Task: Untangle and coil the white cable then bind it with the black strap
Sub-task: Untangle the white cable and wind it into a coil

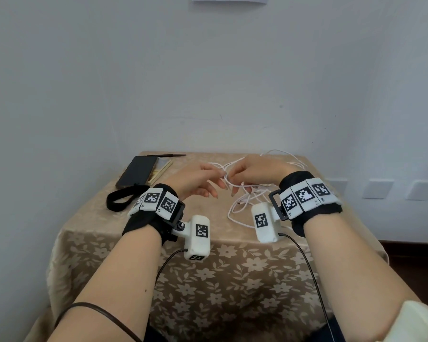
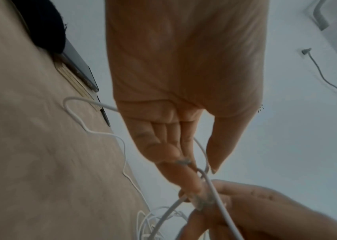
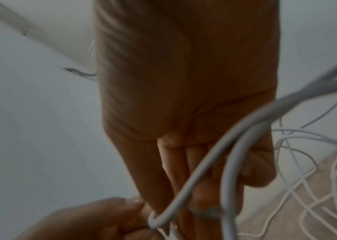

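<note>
Both hands — left and right — pinch the cable right of the strap; light, limp, best held at the knot.

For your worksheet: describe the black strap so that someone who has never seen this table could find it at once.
Start at the table under its beige flowered cloth and go to its far left corner. In front of the dark phone lies the black strap, a flat loop, unlike the thin white cable that both hands work on.
</note>
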